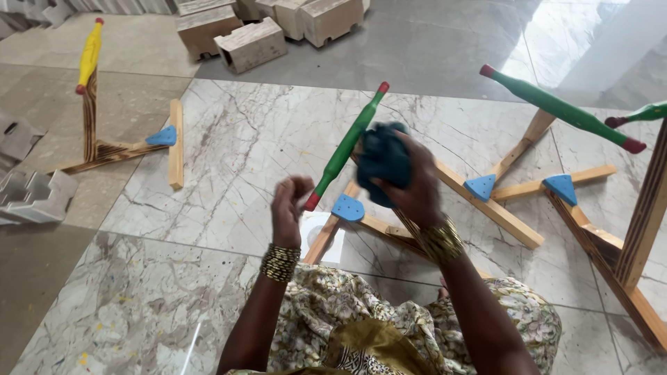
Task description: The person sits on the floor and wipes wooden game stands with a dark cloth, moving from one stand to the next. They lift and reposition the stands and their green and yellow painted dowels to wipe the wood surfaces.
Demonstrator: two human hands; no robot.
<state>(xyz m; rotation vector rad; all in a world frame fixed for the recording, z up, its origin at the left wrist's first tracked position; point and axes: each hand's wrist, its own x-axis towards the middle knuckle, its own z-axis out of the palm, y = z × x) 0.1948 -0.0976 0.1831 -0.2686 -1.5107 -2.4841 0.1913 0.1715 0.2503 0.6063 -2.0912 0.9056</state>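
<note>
A wooden stand (389,228) lies on the marble floor in front of me, topped by a green rod with red tips (347,146) and fitted with a blue corner piece (347,207). My right hand (410,187) grips a dark teal cloth (382,158) and presses it against the stand beside the green rod. My left hand (288,205) hovers just left of the rod's lower red tip, fingers curled, holding nothing that I can see. Both wrists wear gold bangles.
Two more green-topped stands (556,111) with blue corner pieces (481,186) lie to the right. A yellow-topped stand (90,62) sits far left. Wooden blocks (250,43) are piled at the top. Grey moulded pieces (28,194) lie at the left edge. My patterned dress covers my lap.
</note>
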